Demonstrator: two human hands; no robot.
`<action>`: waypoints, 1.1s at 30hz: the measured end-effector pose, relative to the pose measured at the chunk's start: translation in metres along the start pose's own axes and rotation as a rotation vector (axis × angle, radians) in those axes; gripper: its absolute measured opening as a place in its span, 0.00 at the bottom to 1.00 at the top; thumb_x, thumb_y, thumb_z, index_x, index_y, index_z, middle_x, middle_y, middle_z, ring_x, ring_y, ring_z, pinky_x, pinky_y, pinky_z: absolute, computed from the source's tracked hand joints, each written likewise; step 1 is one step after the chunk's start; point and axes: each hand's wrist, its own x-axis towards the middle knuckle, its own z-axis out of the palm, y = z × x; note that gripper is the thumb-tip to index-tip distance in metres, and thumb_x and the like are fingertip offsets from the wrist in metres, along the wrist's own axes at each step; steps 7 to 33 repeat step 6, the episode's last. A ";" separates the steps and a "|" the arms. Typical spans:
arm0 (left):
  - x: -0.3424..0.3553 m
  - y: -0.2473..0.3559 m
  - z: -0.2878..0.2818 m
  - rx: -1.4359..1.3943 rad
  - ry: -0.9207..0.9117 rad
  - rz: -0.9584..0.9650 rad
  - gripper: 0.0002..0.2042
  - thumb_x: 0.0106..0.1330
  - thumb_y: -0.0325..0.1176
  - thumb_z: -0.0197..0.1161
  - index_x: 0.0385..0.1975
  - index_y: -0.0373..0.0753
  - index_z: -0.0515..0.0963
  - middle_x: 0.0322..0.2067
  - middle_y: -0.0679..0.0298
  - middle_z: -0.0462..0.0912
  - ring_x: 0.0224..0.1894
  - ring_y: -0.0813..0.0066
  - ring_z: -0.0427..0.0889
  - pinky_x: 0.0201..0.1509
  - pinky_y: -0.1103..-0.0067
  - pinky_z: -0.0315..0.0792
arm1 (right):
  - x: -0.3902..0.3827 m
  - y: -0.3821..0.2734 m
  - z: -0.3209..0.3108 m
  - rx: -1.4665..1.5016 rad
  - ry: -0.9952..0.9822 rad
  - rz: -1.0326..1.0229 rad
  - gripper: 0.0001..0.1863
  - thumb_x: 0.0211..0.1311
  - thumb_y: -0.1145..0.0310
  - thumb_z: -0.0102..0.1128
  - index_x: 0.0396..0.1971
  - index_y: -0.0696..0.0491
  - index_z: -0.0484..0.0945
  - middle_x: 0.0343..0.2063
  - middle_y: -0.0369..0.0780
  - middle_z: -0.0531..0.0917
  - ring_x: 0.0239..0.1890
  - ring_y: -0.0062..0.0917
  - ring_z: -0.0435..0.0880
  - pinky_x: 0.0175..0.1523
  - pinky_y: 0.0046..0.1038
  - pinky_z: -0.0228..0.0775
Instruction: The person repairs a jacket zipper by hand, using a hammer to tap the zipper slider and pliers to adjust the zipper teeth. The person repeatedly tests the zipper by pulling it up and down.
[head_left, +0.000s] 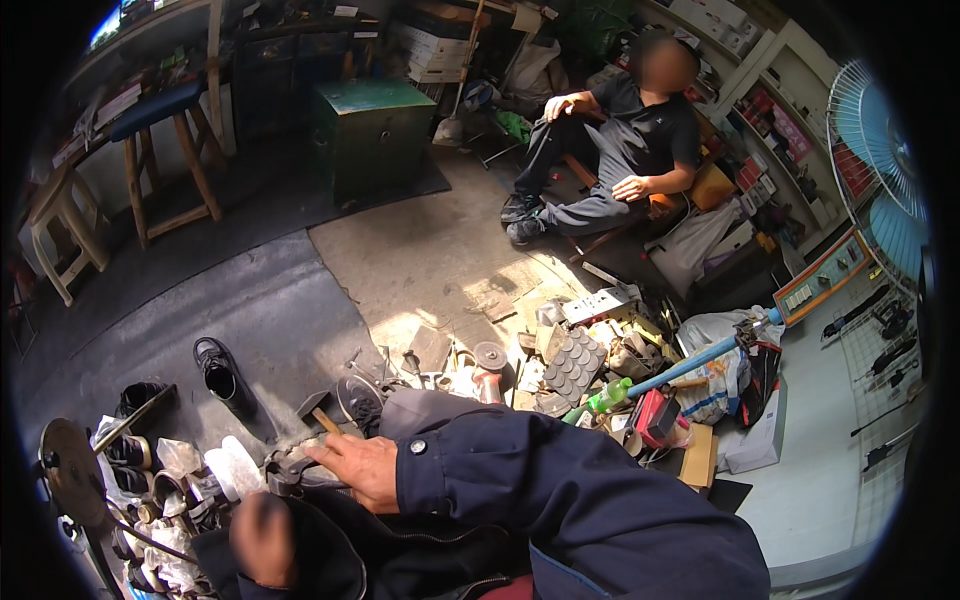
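My right hand [358,470], in a navy sleeve, is closed around the wooden handle of a hammer [325,420]. Its dark, flat head points away from me at the far end of the handle. Just beyond and left of the knuckles is a greyish piece [288,462], partly covered, whose kind I cannot make out. Lower left, my left hand [262,545] shows only as a blurred patch beside a black sleeve, so its fingers cannot be read. A dark shoe [360,402] lies just past the hammer.
A lone black shoe [222,375] stands on the dark mat. Shoes and plastic bags crowd the left, beside a round wheel [72,472]. Tools and scraps cover the floor ahead. A seated person [645,130], a green box [375,135], a stool [165,150] and a fan [880,150] surround the area.
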 end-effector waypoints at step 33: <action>-0.002 -0.023 -0.009 0.112 0.030 -0.063 0.13 0.66 0.29 0.64 0.47 0.28 0.79 0.42 0.50 0.86 0.42 0.54 0.84 0.53 0.69 0.75 | 0.000 -0.001 -0.001 -0.005 -0.015 0.027 0.38 0.56 0.71 0.62 0.69 0.58 0.62 0.55 0.51 0.72 0.57 0.50 0.77 0.57 0.46 0.74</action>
